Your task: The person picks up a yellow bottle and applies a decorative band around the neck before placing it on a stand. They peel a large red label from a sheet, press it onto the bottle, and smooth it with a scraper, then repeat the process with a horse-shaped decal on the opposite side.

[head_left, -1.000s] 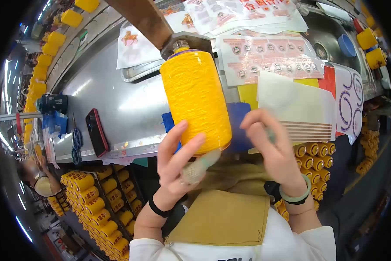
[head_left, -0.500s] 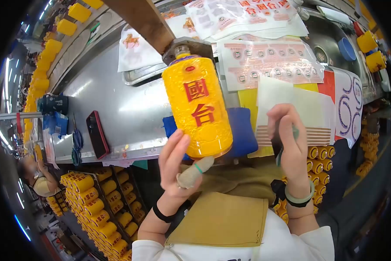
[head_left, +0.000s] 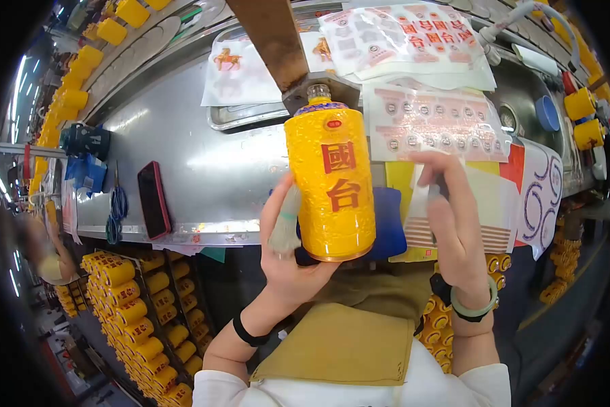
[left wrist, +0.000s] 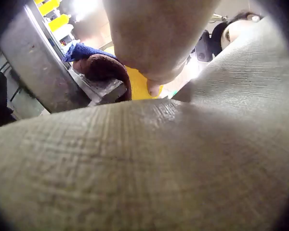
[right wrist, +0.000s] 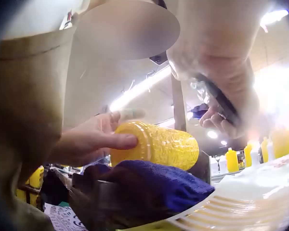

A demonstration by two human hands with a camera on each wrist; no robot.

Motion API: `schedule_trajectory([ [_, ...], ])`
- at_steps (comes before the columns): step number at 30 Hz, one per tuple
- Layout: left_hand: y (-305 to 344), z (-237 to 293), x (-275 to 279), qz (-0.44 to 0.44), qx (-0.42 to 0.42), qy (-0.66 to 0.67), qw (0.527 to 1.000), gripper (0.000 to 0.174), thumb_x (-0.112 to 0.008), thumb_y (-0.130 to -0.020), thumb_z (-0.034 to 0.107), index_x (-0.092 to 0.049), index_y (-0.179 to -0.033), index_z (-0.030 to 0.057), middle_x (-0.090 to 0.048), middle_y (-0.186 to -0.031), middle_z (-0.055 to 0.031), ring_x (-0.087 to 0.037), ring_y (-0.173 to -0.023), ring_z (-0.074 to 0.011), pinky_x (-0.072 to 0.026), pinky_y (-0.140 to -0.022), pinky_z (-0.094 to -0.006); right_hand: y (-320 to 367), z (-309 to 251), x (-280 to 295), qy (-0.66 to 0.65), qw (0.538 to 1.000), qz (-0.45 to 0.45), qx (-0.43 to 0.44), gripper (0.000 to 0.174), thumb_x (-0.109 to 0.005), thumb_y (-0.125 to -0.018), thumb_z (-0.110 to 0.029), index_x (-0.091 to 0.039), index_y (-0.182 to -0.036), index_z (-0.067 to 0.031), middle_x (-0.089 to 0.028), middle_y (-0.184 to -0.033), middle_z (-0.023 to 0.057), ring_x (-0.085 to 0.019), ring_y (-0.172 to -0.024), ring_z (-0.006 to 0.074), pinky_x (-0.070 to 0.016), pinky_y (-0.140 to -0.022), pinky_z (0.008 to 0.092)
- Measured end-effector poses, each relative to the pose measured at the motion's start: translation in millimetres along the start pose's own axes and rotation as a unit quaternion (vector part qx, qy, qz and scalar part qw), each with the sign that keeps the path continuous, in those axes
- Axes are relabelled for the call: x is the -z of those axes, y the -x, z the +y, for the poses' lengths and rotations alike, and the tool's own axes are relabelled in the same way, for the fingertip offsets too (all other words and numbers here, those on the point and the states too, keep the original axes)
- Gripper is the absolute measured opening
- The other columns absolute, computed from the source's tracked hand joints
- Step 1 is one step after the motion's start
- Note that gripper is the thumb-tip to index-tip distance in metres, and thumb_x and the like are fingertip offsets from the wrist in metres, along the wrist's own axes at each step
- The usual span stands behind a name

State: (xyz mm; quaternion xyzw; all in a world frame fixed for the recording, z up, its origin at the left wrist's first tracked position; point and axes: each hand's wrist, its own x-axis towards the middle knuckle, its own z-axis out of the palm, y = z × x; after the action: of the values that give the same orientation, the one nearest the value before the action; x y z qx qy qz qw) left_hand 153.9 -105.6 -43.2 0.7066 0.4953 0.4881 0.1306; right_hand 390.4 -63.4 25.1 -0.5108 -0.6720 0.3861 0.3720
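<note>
A yellow bottle (head_left: 330, 183) with large red characters facing up lies with its neck against a dark metal holder (head_left: 322, 95). My left hand (head_left: 288, 268) grips its base end, fingers along the left side. In the right wrist view, the left thumb (right wrist: 125, 141) presses near the base edge. A pale finger cot (head_left: 286, 234) covers one left finger. To the bottle's right, my right hand (head_left: 454, 224) is raised with bent fingers, holding a dark flat tool (right wrist: 220, 98) whose kind I cannot tell. A blue cloth (head_left: 388, 224) lies beneath the bottle.
Printed decal sheets (head_left: 434, 119) spread over the back and right of the metal table (head_left: 244, 159). A phone (head_left: 154, 200) and blue-handled scissors (head_left: 117, 210) lie at the left. Many yellow bottles (head_left: 128, 305) are stacked below. A wooden beam (head_left: 267, 37) rises behind the bottle.
The bottle has turned so its red characters face up. My left hand has shifted to the bottle's lower left side. My right hand has moved away to the right.
</note>
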Motion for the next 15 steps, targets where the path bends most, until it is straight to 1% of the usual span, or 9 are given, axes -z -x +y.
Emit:
schedule_trajectory([
  [1,-1.1,-2.3,1.1,-0.022,0.073,0.08,0.994,0.094,-0.097,-0.068,0.017,-0.05,-0.147,0.0005,-0.046,-0.154,-0.0203,-0.052,-0.134,-0.038,-0.0435,-0.112,-0.0456,-6.1,-1.8,-4.3,0.001,1.0,-0.003,0.002,0.039,-0.06,-0.099,-0.021,-0.056,-0.132,0.0004,-0.056,-0.108,0.0152,-0.054,-0.093,0.0218,-0.0445,-0.081,0.0293],
  [2,0.9,-6.0,3.1,-0.04,0.07,0.084,0.993,0.096,-0.096,-0.069,0.014,-0.045,-0.148,-0.0048,-0.046,-0.154,-0.0215,-0.052,-0.136,-0.0371,-0.041,-0.113,-0.0446,-14.0,-2.8,-9.3,0.006,0.999,0.031,0.032,0.039,-0.061,-0.097,-0.011,-0.055,-0.133,-0.0003,-0.058,-0.11,0.016,-0.057,-0.095,0.0231,-0.0456,-0.081,0.0311],
  [4,-2.7,-4.9,5.4,-0.043,0.063,0.072,0.994,0.096,-0.095,-0.069,0.014,-0.045,-0.149,-0.0043,-0.047,-0.154,-0.0217,-0.052,-0.135,-0.037,-0.0416,-0.113,-0.0449,-27.0,-11.0,-18.0,-0.027,0.995,0.073,0.066,0.049,-0.067,-0.084,0.011,-0.059,-0.131,-0.0023,-0.063,-0.111,0.0154,-0.065,-0.095,0.0285,-0.0482,-0.084,0.0351],
  [5,-4.2,-4.4,6.9,-0.046,0.055,0.061,0.996,0.095,-0.094,-0.069,0.013,-0.045,-0.149,-0.0038,-0.047,-0.153,-0.022,-0.052,-0.135,-0.0368,-0.0421,-0.112,-0.0452,-36.5,-13.8,-17.2,-0.026,0.995,0.07,0.065,0.049,-0.067,-0.084,0.011,-0.059,-0.131,-0.0023,-0.063,-0.111,0.0154,-0.065,-0.095,0.0285,-0.0482,-0.084,0.0351],
  [7,-5.1,-4.1,8.8,-0.049,0.063,0.061,0.995,0.095,-0.095,-0.069,0.013,-0.046,-0.149,-0.0038,-0.049,-0.152,-0.0219,-0.053,-0.134,-0.0362,-0.0426,-0.111,-0.0449,-56.3,-20.3,-13.0,0.117,0.941,-0.003,0.317,0.039,-0.07,-0.081,0.009,-0.067,-0.118,-0.001,-0.069,-0.098,0.0114,-0.064,-0.09,0.0262,-0.05,-0.081,0.0364],
  [8,-5.3,-4.5,9.1,-0.053,0.068,0.061,0.994,0.095,-0.095,-0.069,0.013,-0.046,-0.149,-0.0038,-0.05,-0.151,-0.0218,-0.054,-0.134,-0.0355,-0.0431,-0.111,-0.0446,-56.9,-33.0,-13.4,0.108,0.955,-0.075,0.267,0.032,-0.075,-0.078,0.005,-0.072,-0.11,-0.0012,-0.07,-0.094,0.0121,-0.063,-0.087,0.0309,-0.05,-0.078,0.0388],
  [11,-4.7,-8.5,9.6,-0.048,0.089,0.107,0.989,0.094,-0.096,-0.067,0.014,-0.049,-0.147,-0.0034,-0.052,-0.149,-0.021,-0.055,-0.132,-0.0344,-0.0435,-0.11,-0.044,-71.0,-37.5,-27.9,0.112,0.957,-0.08,0.256,0.032,-0.076,-0.078,0.003,-0.073,-0.109,-0.0031,-0.07,-0.096,0.0108,-0.061,-0.085,0.0303,-0.0494,-0.076,0.0393],
  [13,-9.4,-4.2,13.1,-0.058,0.118,0.103,0.986,0.094,-0.097,-0.066,0.015,-0.051,-0.146,-0.0033,-0.054,-0.148,-0.0205,-0.057,-0.129,-0.0341,-0.0446,-0.109,-0.043,-96.9,-34.5,-27.7,0.129,0.955,-0.035,0.266,0.029,-0.076,-0.077,0.003,-0.074,-0.105,-0.0044,-0.07,-0.096,0.0088,-0.061,-0.084,0.0298,-0.0491,-0.076,0.0399],
  [15,-12.3,-5.5,13.0,-0.069,0.084,0.1,0.989,0.09,-0.091,-0.076,0.01,-0.043,-0.151,-0.0052,-0.049,-0.15,-0.0207,-0.06,-0.131,-0.0291,-0.0493,-0.11,-0.0422,-122.7,-29.0,-20.1,0.239,0.891,0.062,0.38,0.026,-0.076,-0.078,0.0,-0.075,-0.103,-0.0051,-0.071,-0.098,0.0073,-0.061,-0.084,0.0294,-0.0481,-0.074,0.0376],
])
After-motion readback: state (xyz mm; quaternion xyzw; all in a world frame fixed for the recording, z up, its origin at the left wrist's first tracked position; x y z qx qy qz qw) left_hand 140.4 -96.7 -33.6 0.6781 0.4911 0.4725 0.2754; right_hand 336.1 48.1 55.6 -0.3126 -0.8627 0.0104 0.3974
